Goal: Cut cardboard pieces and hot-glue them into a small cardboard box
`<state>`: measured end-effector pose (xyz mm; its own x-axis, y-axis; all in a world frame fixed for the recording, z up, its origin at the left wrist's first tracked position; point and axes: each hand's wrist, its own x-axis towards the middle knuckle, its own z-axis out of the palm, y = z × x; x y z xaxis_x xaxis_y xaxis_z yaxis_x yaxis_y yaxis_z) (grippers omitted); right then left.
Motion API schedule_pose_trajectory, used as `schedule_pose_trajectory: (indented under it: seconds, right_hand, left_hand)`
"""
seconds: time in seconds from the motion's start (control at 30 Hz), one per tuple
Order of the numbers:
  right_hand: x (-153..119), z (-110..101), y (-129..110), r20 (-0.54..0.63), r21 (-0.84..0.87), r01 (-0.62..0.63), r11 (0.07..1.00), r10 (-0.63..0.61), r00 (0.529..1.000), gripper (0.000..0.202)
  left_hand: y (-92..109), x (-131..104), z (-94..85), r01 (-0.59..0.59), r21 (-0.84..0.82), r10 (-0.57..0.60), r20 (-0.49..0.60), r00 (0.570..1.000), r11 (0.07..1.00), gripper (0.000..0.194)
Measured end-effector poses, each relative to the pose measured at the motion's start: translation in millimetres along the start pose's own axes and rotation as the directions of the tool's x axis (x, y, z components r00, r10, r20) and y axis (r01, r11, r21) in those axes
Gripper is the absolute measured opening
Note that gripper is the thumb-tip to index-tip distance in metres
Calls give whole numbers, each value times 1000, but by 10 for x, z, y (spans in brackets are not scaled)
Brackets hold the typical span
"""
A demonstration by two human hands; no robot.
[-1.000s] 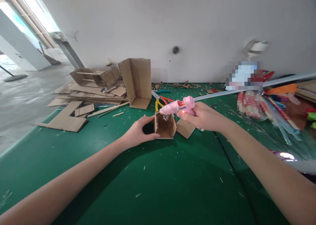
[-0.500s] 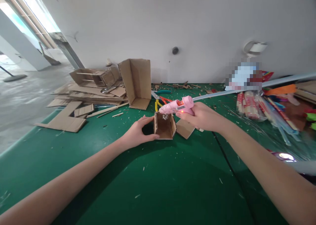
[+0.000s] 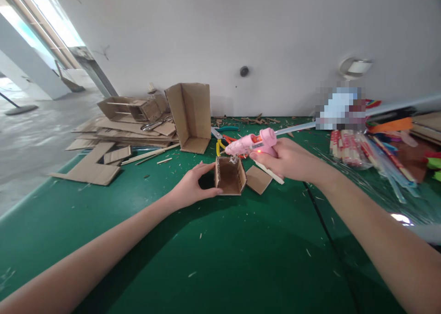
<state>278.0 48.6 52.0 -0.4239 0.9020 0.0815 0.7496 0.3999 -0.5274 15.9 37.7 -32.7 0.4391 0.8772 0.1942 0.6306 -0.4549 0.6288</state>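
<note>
A small open cardboard box [image 3: 230,185] rests on the green table. My left hand [image 3: 195,185] grips its left wall between thumb and fingers. In my right hand [image 3: 287,160] is a pink hot glue gun [image 3: 250,144], its small light glowing orange and a long clear glue stick [image 3: 296,128] running out of its back. The gun's nozzle is just above the box's back edge, with greyish strands of glue hanging below it. A square cardboard piece [image 3: 259,179] lies right of the box, with a pale wooden stick [image 3: 270,172] beside it.
Behind the box lie pliers with yellow handles [image 3: 220,146]. A folded tall cardboard piece [image 3: 195,116] stands at the back. Cardboard sheets [image 3: 93,163] and wooden sticks [image 3: 151,154] are piled left. Packets of sticks [image 3: 344,144] lie right, near the white wall [image 3: 275,38].
My right hand has moved the glue gun a little to the right, away from the box's left corner, uncovering more of the wooden stick. My left hand and the box have stayed put.
</note>
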Motion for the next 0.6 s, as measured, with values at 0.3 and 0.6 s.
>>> schedule_pose_trajectory:
  seconds: [0.3,0.6]
  right_hand:
    - [11,39,33,14,7,-41,999,41,999,46]
    - [13,40,36,15,-34,-37,999,38,999,48]
  left_hand:
    - [-28,4,26,11,21,-10,-12,1000,1000,76]
    - [-36,11,23,-8,17,8,-13,1000,1000,77]
